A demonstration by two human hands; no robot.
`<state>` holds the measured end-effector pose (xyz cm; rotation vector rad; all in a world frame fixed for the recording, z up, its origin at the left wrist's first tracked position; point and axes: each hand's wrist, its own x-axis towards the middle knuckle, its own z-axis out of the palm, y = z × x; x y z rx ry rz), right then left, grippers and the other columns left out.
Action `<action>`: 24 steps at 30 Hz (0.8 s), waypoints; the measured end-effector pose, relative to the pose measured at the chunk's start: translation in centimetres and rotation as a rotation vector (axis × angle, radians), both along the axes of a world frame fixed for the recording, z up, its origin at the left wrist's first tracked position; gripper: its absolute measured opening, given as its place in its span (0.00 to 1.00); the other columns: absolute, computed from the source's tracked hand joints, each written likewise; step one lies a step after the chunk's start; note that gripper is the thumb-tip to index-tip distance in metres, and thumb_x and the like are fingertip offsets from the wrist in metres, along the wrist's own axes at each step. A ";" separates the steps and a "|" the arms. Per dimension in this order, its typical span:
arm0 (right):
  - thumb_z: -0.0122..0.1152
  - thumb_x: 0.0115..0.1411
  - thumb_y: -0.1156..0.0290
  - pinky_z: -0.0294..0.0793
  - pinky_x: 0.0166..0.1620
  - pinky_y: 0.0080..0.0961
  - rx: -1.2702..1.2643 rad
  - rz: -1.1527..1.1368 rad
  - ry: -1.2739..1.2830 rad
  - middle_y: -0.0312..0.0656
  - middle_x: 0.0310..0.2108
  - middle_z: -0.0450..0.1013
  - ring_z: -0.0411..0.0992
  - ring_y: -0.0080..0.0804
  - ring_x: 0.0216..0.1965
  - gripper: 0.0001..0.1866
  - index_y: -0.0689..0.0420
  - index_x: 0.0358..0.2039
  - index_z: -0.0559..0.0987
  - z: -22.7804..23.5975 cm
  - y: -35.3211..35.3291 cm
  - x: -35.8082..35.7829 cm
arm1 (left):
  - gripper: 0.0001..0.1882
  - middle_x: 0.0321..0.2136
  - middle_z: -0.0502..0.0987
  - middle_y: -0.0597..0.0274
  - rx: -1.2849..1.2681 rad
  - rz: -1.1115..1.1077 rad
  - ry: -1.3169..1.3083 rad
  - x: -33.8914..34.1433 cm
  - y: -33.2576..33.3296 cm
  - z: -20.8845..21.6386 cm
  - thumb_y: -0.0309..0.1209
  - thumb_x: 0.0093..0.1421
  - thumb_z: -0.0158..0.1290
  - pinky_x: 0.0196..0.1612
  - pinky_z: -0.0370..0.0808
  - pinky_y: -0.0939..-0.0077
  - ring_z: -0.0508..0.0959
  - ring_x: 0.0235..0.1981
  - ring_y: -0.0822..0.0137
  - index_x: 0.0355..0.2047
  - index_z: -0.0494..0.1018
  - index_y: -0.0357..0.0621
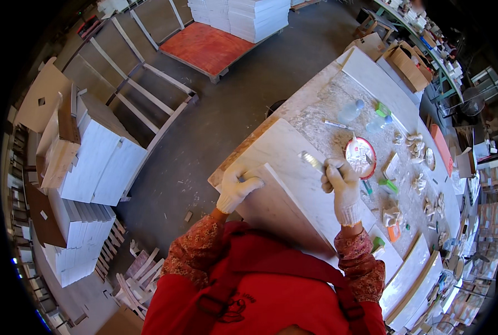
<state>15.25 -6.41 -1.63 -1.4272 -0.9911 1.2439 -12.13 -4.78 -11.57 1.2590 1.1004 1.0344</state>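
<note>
My left hand (239, 188), in a white glove, grips the upper left corner of a white marble-look slab (288, 209). That slab stands tilted on edge, close to my body. My gloved right hand (341, 181) is closed around a putty knife (311, 161), its shiny blade pointing left above another pale slab (277, 145) lying flat on the table. The knife's handle is mostly hidden in my fist. Just beyond the right hand sits a round red-rimmed tin or lid (360, 158) with whitish material in it.
Clear plastic bottles (349, 112), crumpled gloves (415, 146) and small green pieces lie on the dusty worktable (330, 100). Stacked white slabs (101, 151) and a metal rack (159, 125) stand left. Farther off is a red-topped pallet (207, 47) bearing white slabs.
</note>
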 end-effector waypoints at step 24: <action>0.57 0.67 0.76 0.73 0.33 0.18 0.213 0.023 -0.127 0.38 0.31 0.76 0.74 0.20 0.30 0.06 0.62 0.42 0.78 0.3 -2.2 -5.2 | 0.17 0.15 0.66 0.68 0.128 0.086 0.067 0.2 -0.5 -0.3 0.37 0.45 0.68 0.24 0.62 0.74 0.66 0.21 0.75 0.17 0.71 0.41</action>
